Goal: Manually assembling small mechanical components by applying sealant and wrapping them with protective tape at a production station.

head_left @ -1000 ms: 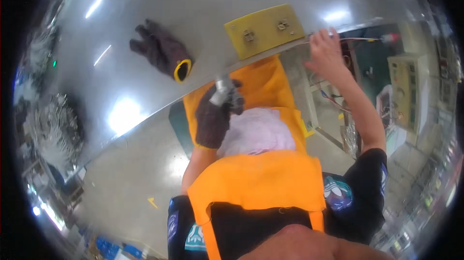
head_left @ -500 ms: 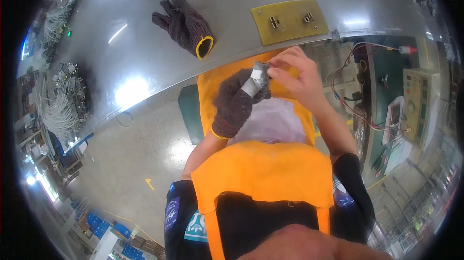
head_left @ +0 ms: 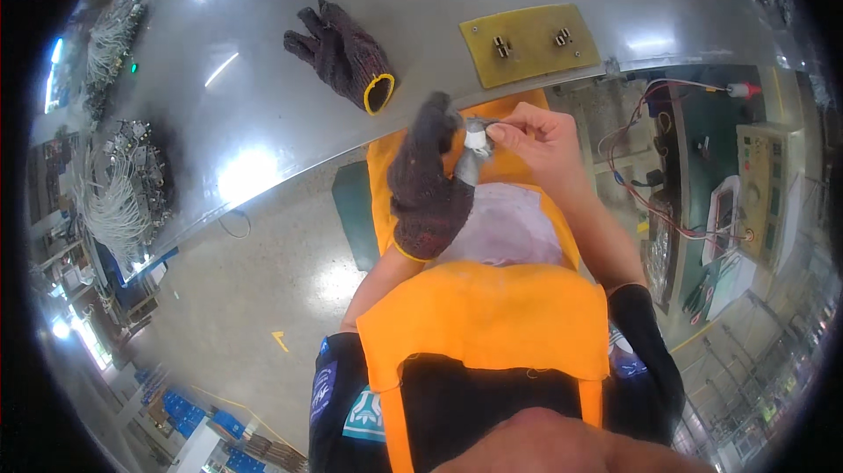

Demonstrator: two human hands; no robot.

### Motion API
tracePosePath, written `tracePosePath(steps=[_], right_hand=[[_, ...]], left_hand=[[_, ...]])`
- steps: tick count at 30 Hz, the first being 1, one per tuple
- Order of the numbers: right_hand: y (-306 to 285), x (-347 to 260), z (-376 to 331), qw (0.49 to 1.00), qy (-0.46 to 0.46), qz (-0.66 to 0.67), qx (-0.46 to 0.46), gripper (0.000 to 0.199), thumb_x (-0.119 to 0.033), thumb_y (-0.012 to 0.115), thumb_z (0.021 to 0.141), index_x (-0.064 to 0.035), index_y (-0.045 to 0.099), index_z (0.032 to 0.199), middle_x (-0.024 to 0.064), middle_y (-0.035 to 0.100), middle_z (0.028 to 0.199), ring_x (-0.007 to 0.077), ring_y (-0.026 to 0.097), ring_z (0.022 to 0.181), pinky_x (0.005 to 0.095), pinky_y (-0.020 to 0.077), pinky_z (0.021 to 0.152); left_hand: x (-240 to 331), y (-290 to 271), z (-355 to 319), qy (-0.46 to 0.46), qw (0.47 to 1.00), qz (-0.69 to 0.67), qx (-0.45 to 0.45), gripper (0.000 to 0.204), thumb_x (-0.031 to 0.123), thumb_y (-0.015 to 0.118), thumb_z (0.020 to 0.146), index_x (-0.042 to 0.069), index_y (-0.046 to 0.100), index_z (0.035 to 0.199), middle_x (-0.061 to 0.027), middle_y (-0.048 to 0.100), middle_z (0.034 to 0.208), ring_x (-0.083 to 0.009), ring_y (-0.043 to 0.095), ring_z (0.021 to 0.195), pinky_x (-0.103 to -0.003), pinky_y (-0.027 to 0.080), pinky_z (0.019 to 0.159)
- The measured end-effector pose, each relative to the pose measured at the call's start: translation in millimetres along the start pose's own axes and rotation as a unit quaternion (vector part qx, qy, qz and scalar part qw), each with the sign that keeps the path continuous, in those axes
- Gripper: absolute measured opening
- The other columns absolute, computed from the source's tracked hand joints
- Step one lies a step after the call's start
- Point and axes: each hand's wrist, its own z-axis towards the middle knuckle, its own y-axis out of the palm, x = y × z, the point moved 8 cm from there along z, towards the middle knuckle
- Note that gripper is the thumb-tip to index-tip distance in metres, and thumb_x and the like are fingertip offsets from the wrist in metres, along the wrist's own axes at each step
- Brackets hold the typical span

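A dark knitted work glove with a yellow cuff edge covers my left hand (head_left: 428, 187). Its fingers now point up toward the table edge, stretched out and apart from the thumb. Around that thumb sits a grey, tape-like wrap (head_left: 468, 169), with a white patch near the thumb tip. My bare right hand (head_left: 551, 148) is closed in a pinch at the tip, thumb against forefinger, on the loose grey end of the wrap. Both hands are above my orange apron (head_left: 483, 310), just short of the table. A matching empty glove (head_left: 347, 60) lies on the table ahead.
On the metal table (head_left: 290, 113) lies a yellow plate (head_left: 531, 60) with two small metal fittings. Bundles of white wires (head_left: 114, 209) are at the left. To the right, a control box (head_left: 762, 196) stands with red and dark leads (head_left: 628, 187) beside it.
My left hand's fingers have uncurled and straightened upward, away from the wrapped thumb. My right hand keeps its pinch beside the thumb tip. The whole view has shifted slightly.
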Motion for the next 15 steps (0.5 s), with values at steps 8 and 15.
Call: tracePosePath(steps=[8, 15], right_hand=[[5.1, -9.4, -2.8, 0.999, -0.033, 0.02, 0.019, 0.015, -0.009, 0.062, 0.08, 0.006, 0.061, 0.085, 0.0012, 0.055, 0.069, 0.0069, 0.048, 0.068, 0.0213, 0.0381, 0.062], [7.2, -18.9, -1.9, 0.998, -0.039, -0.035, 0.027, 0.011, -0.004, 0.06, 0.078, 0.0044, 0.062, 0.085, 0.0021, 0.056, 0.071, 0.0075, 0.047, 0.069, 0.0213, 0.0361, 0.063]], left_hand=[[1.0, -7.3, 5.0, 0.049, 0.998, -0.037, -0.009, 0.034, 0.0, 0.057, 0.073, 0.0, 0.056, 0.108, -0.0148, 0.061, 0.092, -0.0308, 0.059, 0.08, -0.036, 0.047, 0.07], [-5.0, -4.5, -0.5, 0.04, 0.999, -0.027, -0.002, 0.033, -0.001, 0.056, 0.075, 0.0, 0.056, 0.108, -0.0152, 0.062, 0.091, -0.0301, 0.06, 0.08, -0.035, 0.047, 0.07]])
